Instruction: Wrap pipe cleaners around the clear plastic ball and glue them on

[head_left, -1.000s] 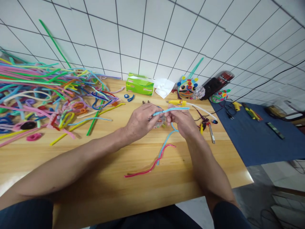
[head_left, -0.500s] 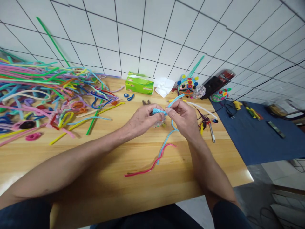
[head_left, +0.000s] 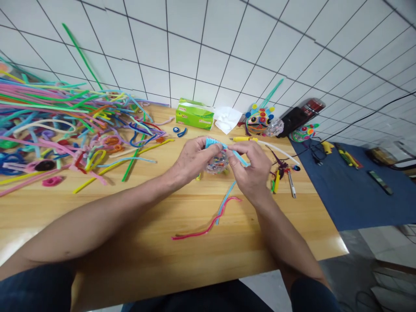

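Note:
My left hand is closed around a clear, rounded piece with coloured bits showing in it. Light blue pipe cleaner is wound in tight coils along its upper side, by my left thumb. My right hand pinches the free length of blue pipe cleaner between thumb and forefinger, close to the coils. Below the hands, a loose blue pipe cleaner lies on the table, crossed by a wavy pink-red one.
A large heap of coloured pipe cleaners covers the left of the wooden table. Along the wall stand a green tissue pack, a decorated colourful figure and a dark bottle. A yellow-handled tool and a pen lie at right.
The blue free end, which pointed up above my right hand, now slants down to the right under my right fingers. The clear piece shows more between my hands. The view has shifted slightly.

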### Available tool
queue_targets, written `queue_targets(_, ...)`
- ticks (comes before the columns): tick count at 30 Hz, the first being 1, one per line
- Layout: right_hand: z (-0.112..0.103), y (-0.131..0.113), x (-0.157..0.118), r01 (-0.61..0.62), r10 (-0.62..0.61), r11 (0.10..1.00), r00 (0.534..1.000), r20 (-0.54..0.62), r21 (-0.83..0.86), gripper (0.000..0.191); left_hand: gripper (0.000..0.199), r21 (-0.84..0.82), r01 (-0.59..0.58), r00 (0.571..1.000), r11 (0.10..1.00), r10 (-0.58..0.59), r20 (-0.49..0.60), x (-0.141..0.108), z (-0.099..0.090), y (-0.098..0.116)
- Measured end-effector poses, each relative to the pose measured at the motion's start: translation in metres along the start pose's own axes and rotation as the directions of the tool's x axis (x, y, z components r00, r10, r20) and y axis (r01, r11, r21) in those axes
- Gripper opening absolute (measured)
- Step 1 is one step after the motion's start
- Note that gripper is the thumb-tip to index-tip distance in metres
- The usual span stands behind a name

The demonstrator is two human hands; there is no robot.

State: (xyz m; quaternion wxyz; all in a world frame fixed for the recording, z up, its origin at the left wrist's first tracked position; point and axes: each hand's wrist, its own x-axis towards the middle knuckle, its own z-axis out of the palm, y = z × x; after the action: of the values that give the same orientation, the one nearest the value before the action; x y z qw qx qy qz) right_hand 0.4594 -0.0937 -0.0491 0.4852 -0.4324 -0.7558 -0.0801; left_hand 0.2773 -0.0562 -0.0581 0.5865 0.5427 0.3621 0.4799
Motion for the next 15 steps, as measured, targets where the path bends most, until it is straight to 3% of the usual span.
queue_targets(6, 0.010, 0.008, -0.008, 0.262, -0.272, 0.948, 0.962, -0.036, -0.180, 0.015, 0.029, -0.205, 0.080, 0.996, 0.976, -0.073, 0.042, 0.002, 0.000, 0.001)
queue_targets(11, 0.009, 0.012, -0.012, 0.246, -0.246, 0.943, 0.969, 0.026, -0.224, 0.017, 0.029, -0.322, 0.156, 0.987, 0.934, -0.138, 0.077, 0.000, 0.002, 0.008)
queue_targets(15, 0.010, 0.015, -0.015, 0.240, -0.234, 0.955, 0.971, 0.054, -0.173, 0.020, 0.032, -0.321, 0.184, 0.983, 0.929, -0.166, 0.082, 0.000, 0.002, 0.009)
